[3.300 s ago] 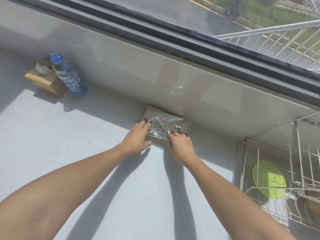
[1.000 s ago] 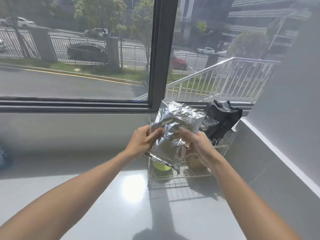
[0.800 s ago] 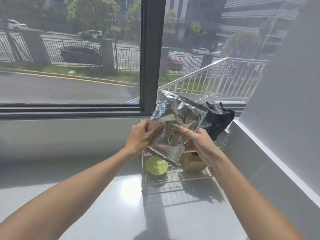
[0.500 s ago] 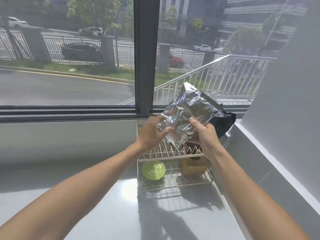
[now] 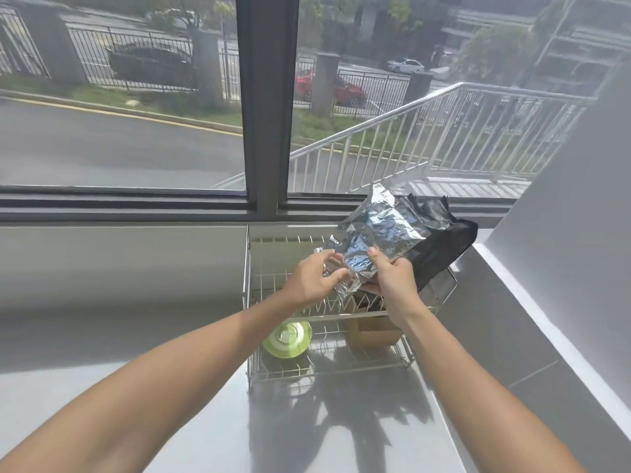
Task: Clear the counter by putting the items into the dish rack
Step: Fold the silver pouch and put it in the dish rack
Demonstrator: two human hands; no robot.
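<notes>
While both hands grip it: the foil pouch point(image 5: 377, 240) hangs tilted above the dish rack's point(image 5: 247, 295) upper tier.
Left hand point(image 5: 312, 279): fingers clamped on the pouch's lower-left edge.
Right hand point(image 5: 392, 278): thumb and fingers pinching its lower middle.
Writing: none legible on the foil.
Rack contents: black bag point(image 5: 440, 240) above; green bowl point(image 5: 287, 337) and brown box point(image 5: 374, 331) below.
Surface: pale counter point(image 5: 102, 336), grey wall on the right, window point(image 5: 119, 97) onto a street.

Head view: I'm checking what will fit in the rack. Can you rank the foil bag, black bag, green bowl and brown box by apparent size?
1. foil bag, held by left hand and right hand
2. black bag, partly hidden, so its rank against the foil bag is unsure
3. green bowl and brown box: look alike, box partly hidden
</notes>
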